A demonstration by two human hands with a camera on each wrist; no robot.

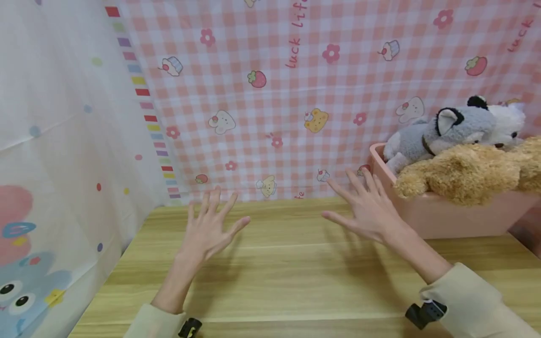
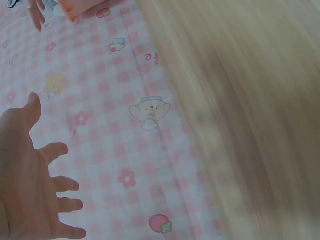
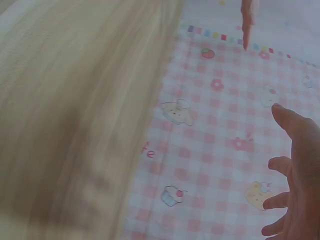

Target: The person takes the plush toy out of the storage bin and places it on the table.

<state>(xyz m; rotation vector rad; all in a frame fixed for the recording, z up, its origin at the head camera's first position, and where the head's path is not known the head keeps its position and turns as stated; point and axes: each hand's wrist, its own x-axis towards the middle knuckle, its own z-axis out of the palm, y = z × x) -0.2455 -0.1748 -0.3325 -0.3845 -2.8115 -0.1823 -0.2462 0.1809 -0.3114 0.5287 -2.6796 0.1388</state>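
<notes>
Both hands hover over a wooden table (image 1: pixel 279 263) with fingers spread, and neither holds anything. My left hand (image 1: pixel 209 232) is over the left half of the tabletop; in the left wrist view the same hand (image 2: pixel 30 175) shows its thumb and fingers apart. On the other side, my right hand (image 1: pixel 372 213) is near the pink bin (image 1: pixel 465 218); its fingers also stand apart in the right wrist view (image 3: pixel 300 175). Plush toys fill the bin: a grey and white husky (image 1: pixel 460 124), a white one with a black ear (image 1: pixel 509 122), and fuzzy tan plush (image 1: pixel 469 173).
Behind the table hangs a pink checked cloth (image 1: pixel 270 103) printed with strawberries, flowers and cupcakes. A white curtain (image 1: pixel 84 155) with dots and cartoon figures hangs at the left. Black straps (image 1: pixel 427 313) sit at the cuffs of the cream sleeves (image 1: pixel 473 295).
</notes>
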